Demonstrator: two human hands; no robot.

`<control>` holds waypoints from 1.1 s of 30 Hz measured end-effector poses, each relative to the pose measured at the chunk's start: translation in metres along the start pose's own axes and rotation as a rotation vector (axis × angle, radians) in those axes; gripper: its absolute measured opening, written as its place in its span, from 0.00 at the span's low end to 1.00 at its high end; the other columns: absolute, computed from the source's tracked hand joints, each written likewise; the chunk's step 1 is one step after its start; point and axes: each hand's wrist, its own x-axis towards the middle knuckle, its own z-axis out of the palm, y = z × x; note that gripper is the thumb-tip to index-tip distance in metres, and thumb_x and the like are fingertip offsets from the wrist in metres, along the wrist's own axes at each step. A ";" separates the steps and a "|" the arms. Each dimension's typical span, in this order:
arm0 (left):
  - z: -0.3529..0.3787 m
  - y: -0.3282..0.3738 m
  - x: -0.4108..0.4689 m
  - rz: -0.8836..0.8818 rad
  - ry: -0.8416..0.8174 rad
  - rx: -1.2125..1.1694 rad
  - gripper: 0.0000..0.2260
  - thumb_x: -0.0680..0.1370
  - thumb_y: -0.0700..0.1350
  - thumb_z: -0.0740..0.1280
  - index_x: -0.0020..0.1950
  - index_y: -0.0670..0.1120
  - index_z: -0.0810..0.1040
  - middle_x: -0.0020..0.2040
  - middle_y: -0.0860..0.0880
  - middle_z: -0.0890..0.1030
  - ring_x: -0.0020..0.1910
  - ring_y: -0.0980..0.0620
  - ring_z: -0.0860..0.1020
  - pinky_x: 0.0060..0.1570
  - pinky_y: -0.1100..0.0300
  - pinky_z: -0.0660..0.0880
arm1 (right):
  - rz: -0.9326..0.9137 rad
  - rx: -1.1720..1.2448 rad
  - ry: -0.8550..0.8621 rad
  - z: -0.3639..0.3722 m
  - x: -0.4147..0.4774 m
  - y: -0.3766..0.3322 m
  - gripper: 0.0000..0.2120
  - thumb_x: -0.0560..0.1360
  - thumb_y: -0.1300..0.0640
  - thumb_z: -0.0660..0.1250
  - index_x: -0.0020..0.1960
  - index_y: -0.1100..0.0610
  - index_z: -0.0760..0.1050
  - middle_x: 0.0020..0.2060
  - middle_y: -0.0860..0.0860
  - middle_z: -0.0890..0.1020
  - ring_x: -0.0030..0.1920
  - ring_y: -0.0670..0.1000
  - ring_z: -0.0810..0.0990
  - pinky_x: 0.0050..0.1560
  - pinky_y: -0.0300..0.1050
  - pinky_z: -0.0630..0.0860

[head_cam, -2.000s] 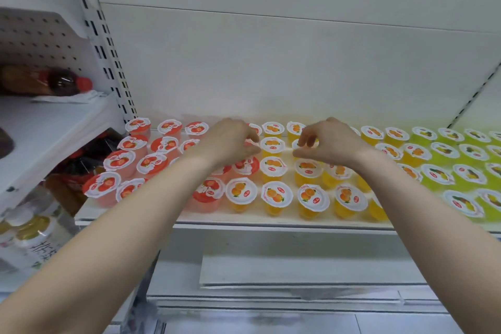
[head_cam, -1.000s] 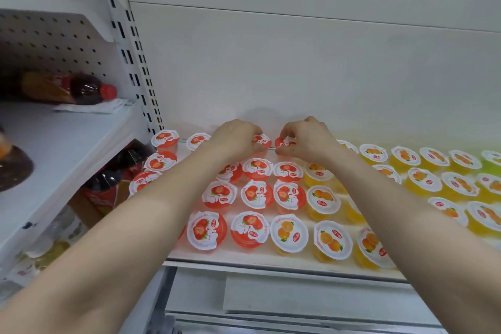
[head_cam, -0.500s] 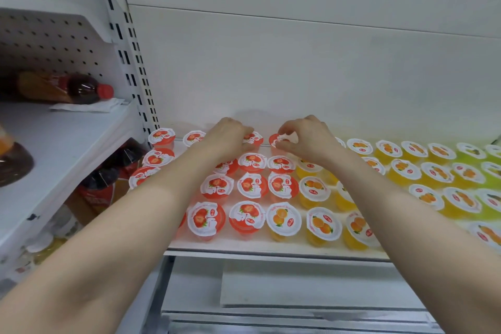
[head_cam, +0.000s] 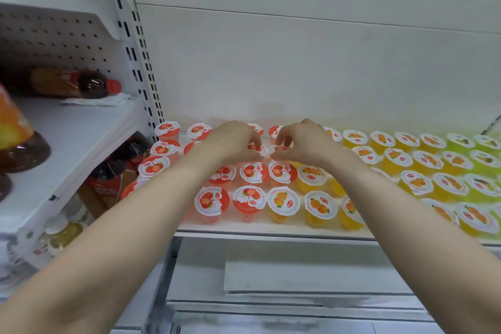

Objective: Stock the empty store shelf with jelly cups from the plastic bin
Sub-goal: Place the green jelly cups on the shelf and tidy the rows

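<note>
Rows of jelly cups fill the white shelf [head_cam: 260, 228]: red strawberry cups [head_cam: 212, 201] on the left, orange cups [head_cam: 321, 205] in the middle, green cups [head_cam: 485, 157] at the far right. My left hand [head_cam: 233, 141] pinches the lid rim of a red cup [head_cam: 255, 148] in the second row from the back. My right hand [head_cam: 306, 141] pinches the neighbouring red cup [head_cam: 279, 149] beside it. Both cups stand on the shelf. The plastic bin is out of view.
To the left stands another shelf unit [head_cam: 67, 144] with a cola bottle [head_cam: 81, 84] lying on its side and more bottles [head_cam: 113, 171] below. A perforated upright [head_cam: 141, 68] separates the two units. Lower white shelves [head_cam: 298, 279] sit beneath.
Both hands moved from the back row toward me to the second row and now pinch two adjacent red cups. The view shifted slightly left since two seconds ago.
</note>
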 end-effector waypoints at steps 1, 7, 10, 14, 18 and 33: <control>0.001 0.001 0.000 -0.001 0.009 0.006 0.17 0.74 0.58 0.69 0.60 0.54 0.80 0.57 0.52 0.81 0.54 0.50 0.77 0.48 0.57 0.72 | 0.009 0.000 0.004 0.000 0.000 0.000 0.17 0.71 0.37 0.69 0.53 0.47 0.79 0.47 0.46 0.83 0.54 0.51 0.73 0.51 0.50 0.75; 0.004 0.000 -0.002 -0.023 0.051 -0.008 0.17 0.75 0.57 0.69 0.61 0.53 0.80 0.58 0.52 0.81 0.57 0.49 0.77 0.50 0.57 0.71 | 0.040 0.001 -0.001 0.004 -0.004 0.001 0.18 0.72 0.36 0.67 0.54 0.46 0.80 0.51 0.47 0.82 0.56 0.52 0.73 0.54 0.52 0.75; 0.002 0.000 -0.009 -0.005 0.095 -0.016 0.15 0.75 0.56 0.68 0.60 0.53 0.81 0.57 0.51 0.81 0.56 0.48 0.77 0.51 0.57 0.70 | 0.031 0.022 0.018 0.002 -0.009 0.002 0.18 0.73 0.36 0.67 0.56 0.46 0.80 0.54 0.46 0.82 0.58 0.52 0.73 0.56 0.54 0.74; -0.001 -0.003 -0.029 0.045 0.104 -0.113 0.13 0.74 0.56 0.70 0.57 0.54 0.82 0.53 0.53 0.82 0.51 0.52 0.77 0.47 0.59 0.70 | -0.048 0.154 0.073 -0.005 -0.027 0.008 0.15 0.72 0.39 0.69 0.52 0.46 0.81 0.48 0.42 0.83 0.54 0.48 0.74 0.51 0.47 0.72; 0.000 0.001 -0.045 0.097 0.015 -0.120 0.16 0.72 0.59 0.70 0.57 0.56 0.82 0.53 0.57 0.81 0.47 0.57 0.74 0.45 0.59 0.70 | -0.086 0.197 -0.031 -0.008 -0.044 0.004 0.18 0.68 0.36 0.71 0.50 0.46 0.81 0.44 0.41 0.82 0.51 0.46 0.76 0.49 0.45 0.74; -0.001 0.013 -0.059 0.061 0.015 -0.065 0.19 0.72 0.59 0.68 0.61 0.55 0.80 0.55 0.53 0.82 0.54 0.52 0.78 0.47 0.58 0.73 | -0.015 0.033 0.055 0.003 -0.057 -0.020 0.21 0.69 0.34 0.68 0.52 0.47 0.81 0.47 0.46 0.82 0.55 0.51 0.72 0.52 0.51 0.73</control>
